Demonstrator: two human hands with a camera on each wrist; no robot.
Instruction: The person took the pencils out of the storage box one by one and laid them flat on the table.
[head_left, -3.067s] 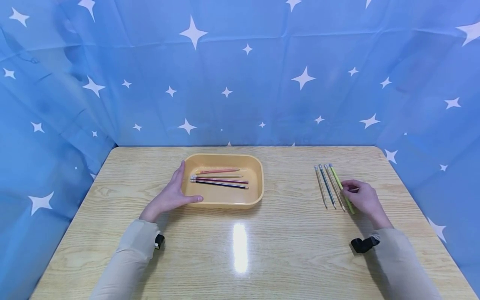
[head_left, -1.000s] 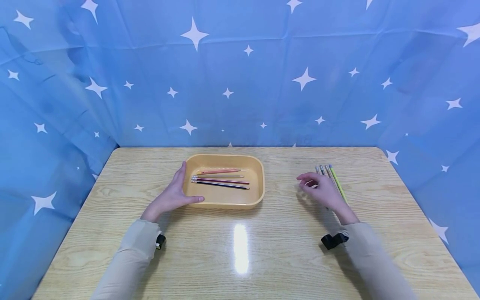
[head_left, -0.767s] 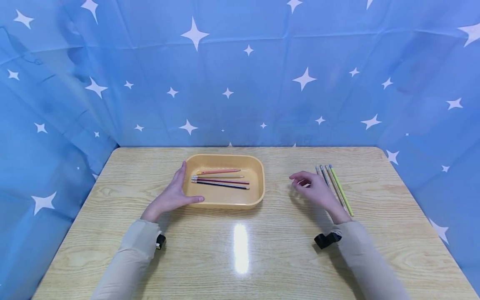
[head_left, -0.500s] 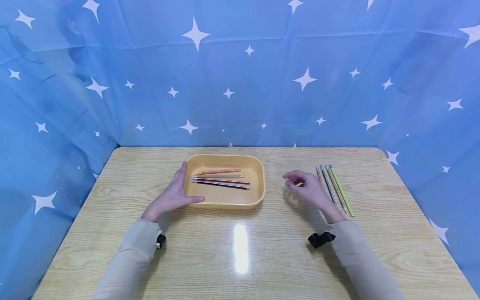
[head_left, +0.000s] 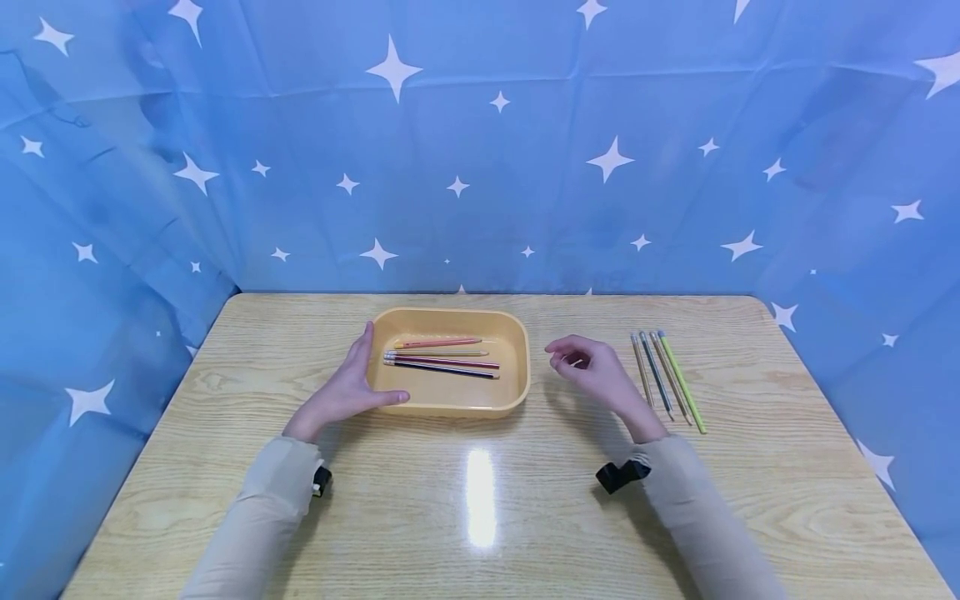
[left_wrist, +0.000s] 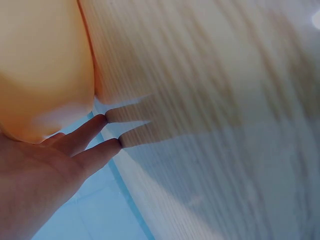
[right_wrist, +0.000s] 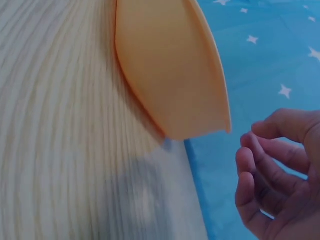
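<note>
A shallow yellow-orange plastic tray (head_left: 515,367) sits left of the middle of the table. In it lie several pencils: a pink pencil (head_left: 437,342) at the back, with tan, dark red and black pencils grouped in front. My left hand (head_left: 341,387) spans the tray's left end, its fingers stretched along the outer wall and its thumb at the near rim. Just right of the tray hovers my right hand (head_left: 596,373), fingers loosely bent and thumb near the index fingertip; the right wrist view shows nothing between them. Behind that hand, several pencils lie side by side, including a lime-green pencil (head_left: 682,382) and a blue pencil (head_left: 657,377).
The wooden table (head_left: 390,508) has a bright light reflection (head_left: 481,497) in front of the tray. A blue curtain with white stars (head_left: 495,183) stands behind and beside the table.
My right hand has left the lime-green pencil and moved leftward above the table toward the tray, uncovering the row of pencils. My left hand, the tray and its pencils have stayed put.
</note>
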